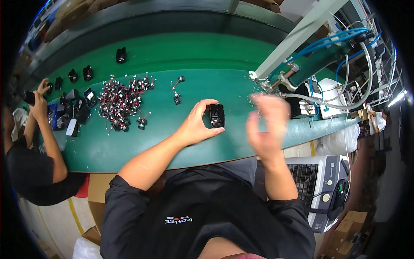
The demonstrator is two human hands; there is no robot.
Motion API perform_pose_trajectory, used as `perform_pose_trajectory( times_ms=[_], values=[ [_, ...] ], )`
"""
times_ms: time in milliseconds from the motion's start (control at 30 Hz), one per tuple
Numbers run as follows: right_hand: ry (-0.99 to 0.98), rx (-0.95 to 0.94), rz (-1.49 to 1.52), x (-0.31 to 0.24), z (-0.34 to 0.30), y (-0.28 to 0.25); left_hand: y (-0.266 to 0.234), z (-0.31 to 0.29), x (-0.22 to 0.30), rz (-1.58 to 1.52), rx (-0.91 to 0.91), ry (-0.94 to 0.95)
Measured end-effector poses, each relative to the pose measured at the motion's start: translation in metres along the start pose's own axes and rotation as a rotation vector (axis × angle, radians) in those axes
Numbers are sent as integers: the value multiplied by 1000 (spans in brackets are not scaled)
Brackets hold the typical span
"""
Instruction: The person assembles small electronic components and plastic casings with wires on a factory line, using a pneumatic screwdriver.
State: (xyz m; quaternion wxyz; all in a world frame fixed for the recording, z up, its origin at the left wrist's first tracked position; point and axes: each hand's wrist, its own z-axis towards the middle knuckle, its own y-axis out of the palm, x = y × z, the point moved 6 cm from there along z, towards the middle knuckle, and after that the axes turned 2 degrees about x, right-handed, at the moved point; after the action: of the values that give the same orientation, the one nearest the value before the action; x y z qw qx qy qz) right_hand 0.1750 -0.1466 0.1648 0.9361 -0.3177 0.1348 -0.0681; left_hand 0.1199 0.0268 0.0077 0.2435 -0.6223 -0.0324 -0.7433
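Note:
My left hand (196, 125) grips a small black plastic housing (217, 116) by its edges, thumb below and fingers above. The housing's open face is turned up and small parts show inside it. To its right, over the green worktable (233, 149), is my right hand (271, 127), smeared by motion, so I cannot tell whether its fingers hold anything. Just beyond it lie tiny scattered bits, probably screws (254, 101). A heap of small wired parts (123, 101), with red and black leads, lies left of my hands. One separate wired part (177, 98) sits between heap and housing.
A tool fixture (297, 73) with blue and clear hoses stands at the right. On the left, a co-worker's hand (39, 105) is beside several black housings (79, 110). More housings (121, 55) rest on the far green strip. An air cooler (321, 185) stands below right.

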Motion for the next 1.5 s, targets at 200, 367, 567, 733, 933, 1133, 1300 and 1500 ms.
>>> perform_pose_trajectory(
  times_ms=[200,367,567,733,933,1133,1300,1500],
  values=[
    [526,426,543,81,77,-54,2,0,9,151,-9,214],
    [533,392,878,63,100,-30,4,-4,10,286,-32,237],
    [431,180,1315,32,70,7,9,-4,14,358,-15,298],
    [589,339,1311,31,40,35,10,-3,14,362,-42,259],
    [584,351,1297,34,30,39,9,-3,18,386,-64,231],
    [585,320,1320,35,27,42,9,-3,17,381,-64,219],
    [581,264,1388,33,24,46,9,-2,18,370,-43,233],
    [520,164,1390,33,34,51,6,-3,15,402,-61,268]
  ],
)
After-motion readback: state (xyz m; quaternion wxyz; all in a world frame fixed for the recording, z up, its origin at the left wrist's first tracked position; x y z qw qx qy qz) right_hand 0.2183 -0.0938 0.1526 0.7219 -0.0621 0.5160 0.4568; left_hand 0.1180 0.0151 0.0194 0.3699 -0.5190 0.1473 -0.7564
